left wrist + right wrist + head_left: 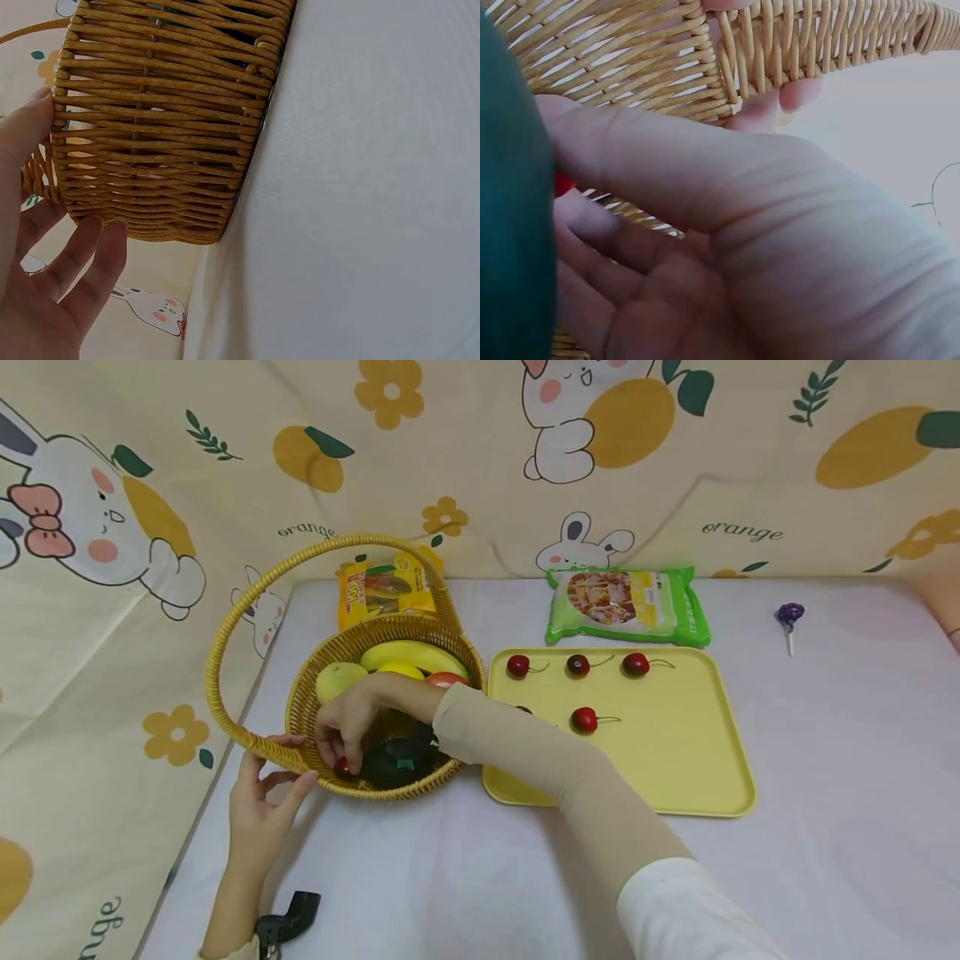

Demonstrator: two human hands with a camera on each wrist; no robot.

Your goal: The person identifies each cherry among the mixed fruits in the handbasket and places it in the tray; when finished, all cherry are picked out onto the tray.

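Note:
My right hand (pixel 348 718) reaches down into the wicker basket (pixel 300 693) and pinches a red cherry (pixel 342 767) between thumb and fingers, near the inner wall. In the right wrist view only a sliver of the cherry (pixel 564 184) shows behind the thumb. Beside it lies a smooth dark green fruit (pixel 386 768). At the basket's left side, my left hand (pixel 262 802) grips the rim by the handle's base; the left wrist view has its thumb (pixel 30 124) on the rim, fingers around the outside. A banana (pixel 412 653), a pale green fruit (pixel 339 681) and a red fruit (pixel 447 678) sit farther back.
Right of the basket lies a yellow tray (pixel 675 752) with several cherries (pixel 584 720), one partly covered by my right sleeve. Behind stand a green food packet (pixel 626 606) and a yellow packet (pixel 386 585). A purple lollipop (pixel 790 614) lies far right.

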